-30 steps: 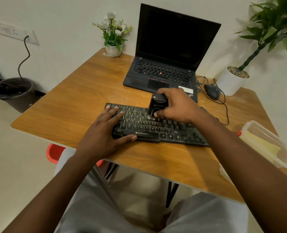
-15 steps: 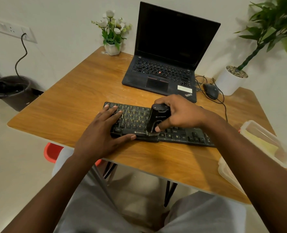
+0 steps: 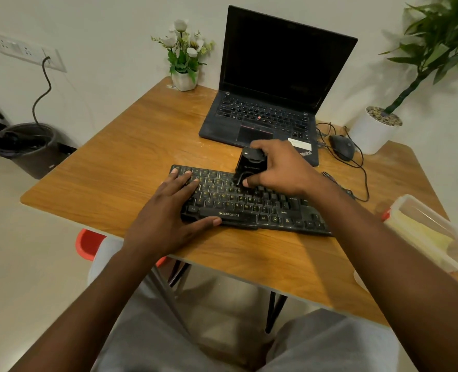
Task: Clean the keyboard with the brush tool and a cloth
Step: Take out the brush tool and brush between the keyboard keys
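A black keyboard [image 3: 262, 208] lies across the middle of the wooden table [image 3: 131, 157]. My left hand [image 3: 168, 213] lies flat on its left end, fingers straight over the keys and thumb along the front edge. My right hand [image 3: 278, 167] grips a black brush tool [image 3: 249, 166], which stands on the keyboard's upper rows near the middle. Its bristles are hidden among the keys. No cloth can be made out; a clear box at the right holds something yellow.
An open black laptop [image 3: 265, 108] stands behind the keyboard. A wired mouse [image 3: 341, 146] and cables lie to its right, by a white plant pot [image 3: 370, 135]. A small flower pot [image 3: 184, 79] is at the back. The clear plastic box [image 3: 431, 234] sits at the right edge.
My right hand has carried the brush tool from the keyboard's front row back up to the upper rows. My left hand has stayed in place on the keyboard.
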`<state>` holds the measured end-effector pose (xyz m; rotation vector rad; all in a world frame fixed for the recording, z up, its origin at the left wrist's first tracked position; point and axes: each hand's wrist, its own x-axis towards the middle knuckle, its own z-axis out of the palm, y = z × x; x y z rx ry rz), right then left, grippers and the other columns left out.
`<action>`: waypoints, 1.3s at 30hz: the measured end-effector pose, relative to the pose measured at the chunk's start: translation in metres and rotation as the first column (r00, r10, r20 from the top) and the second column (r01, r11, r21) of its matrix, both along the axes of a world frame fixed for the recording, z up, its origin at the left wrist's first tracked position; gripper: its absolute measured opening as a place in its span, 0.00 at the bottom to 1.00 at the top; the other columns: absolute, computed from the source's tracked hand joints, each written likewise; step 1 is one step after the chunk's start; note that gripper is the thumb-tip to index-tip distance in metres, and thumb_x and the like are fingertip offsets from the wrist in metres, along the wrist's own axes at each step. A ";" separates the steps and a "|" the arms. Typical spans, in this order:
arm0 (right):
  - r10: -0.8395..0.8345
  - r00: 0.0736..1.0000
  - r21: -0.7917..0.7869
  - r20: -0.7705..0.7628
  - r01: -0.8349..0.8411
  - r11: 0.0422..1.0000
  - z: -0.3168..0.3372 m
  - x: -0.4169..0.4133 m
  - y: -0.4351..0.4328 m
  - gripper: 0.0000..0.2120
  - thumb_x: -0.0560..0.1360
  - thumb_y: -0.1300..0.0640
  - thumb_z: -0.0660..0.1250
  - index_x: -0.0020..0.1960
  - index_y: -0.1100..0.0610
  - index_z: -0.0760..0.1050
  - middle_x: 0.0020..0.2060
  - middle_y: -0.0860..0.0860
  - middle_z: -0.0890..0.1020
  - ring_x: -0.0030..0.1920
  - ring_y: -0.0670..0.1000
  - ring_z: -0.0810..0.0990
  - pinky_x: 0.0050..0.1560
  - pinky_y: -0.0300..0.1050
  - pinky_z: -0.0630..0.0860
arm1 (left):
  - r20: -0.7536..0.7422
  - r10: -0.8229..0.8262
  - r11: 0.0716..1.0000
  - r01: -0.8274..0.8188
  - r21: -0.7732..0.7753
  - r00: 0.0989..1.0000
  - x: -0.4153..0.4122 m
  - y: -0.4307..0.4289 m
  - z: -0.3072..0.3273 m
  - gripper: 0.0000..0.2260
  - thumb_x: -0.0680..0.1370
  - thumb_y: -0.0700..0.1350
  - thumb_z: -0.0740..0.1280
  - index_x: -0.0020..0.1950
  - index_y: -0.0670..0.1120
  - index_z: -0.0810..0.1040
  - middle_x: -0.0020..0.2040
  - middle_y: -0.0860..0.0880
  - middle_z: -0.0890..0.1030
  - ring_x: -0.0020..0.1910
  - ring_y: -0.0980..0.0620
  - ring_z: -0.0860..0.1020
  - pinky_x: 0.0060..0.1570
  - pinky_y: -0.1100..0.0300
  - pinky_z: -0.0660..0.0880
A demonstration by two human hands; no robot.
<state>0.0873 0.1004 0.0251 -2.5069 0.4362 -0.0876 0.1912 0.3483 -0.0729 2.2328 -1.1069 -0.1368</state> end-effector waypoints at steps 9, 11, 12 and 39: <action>0.159 0.982 0.100 -0.097 -0.150 0.984 0.006 -0.009 0.004 0.20 0.67 0.59 0.85 0.54 0.56 0.81 0.47 0.52 0.87 0.48 0.50 0.87 0.53 0.59 0.84 | 0.018 -0.002 1.000 0.003 -0.003 1.000 0.000 -0.001 -0.002 0.47 0.70 0.76 0.68 0.83 0.53 0.65 0.85 0.53 0.60 0.85 0.56 0.48 0.82 0.51 0.53; 0.098 0.993 0.063 -0.058 -0.095 0.994 0.003 -0.004 0.004 0.20 0.67 0.59 0.85 0.55 0.55 0.81 0.47 0.50 0.88 0.48 0.50 0.87 0.53 0.59 0.85 | 0.018 0.000 1.000 0.000 -0.009 1.000 0.000 -0.001 -0.002 0.47 0.70 0.76 0.68 0.83 0.53 0.65 0.85 0.53 0.60 0.85 0.56 0.48 0.82 0.51 0.53; 0.065 0.997 0.036 -0.037 -0.064 0.997 0.002 0.000 0.004 0.20 0.67 0.58 0.85 0.55 0.54 0.81 0.48 0.50 0.87 0.49 0.50 0.87 0.53 0.59 0.85 | 0.017 0.001 1.000 -0.001 -0.012 1.000 -0.001 -0.001 -0.002 0.47 0.70 0.76 0.69 0.83 0.53 0.65 0.85 0.53 0.60 0.85 0.56 0.48 0.82 0.52 0.53; 0.006 0.999 -0.113 0.052 0.000 0.994 -0.002 0.029 0.015 0.17 0.69 0.58 0.83 0.52 0.55 0.79 0.45 0.49 0.85 0.44 0.49 0.86 0.48 0.58 0.85 | 0.033 0.027 1.000 -0.027 -0.016 0.999 -0.001 0.000 -0.001 0.48 0.69 0.78 0.67 0.83 0.52 0.66 0.85 0.53 0.59 0.85 0.57 0.48 0.80 0.55 0.52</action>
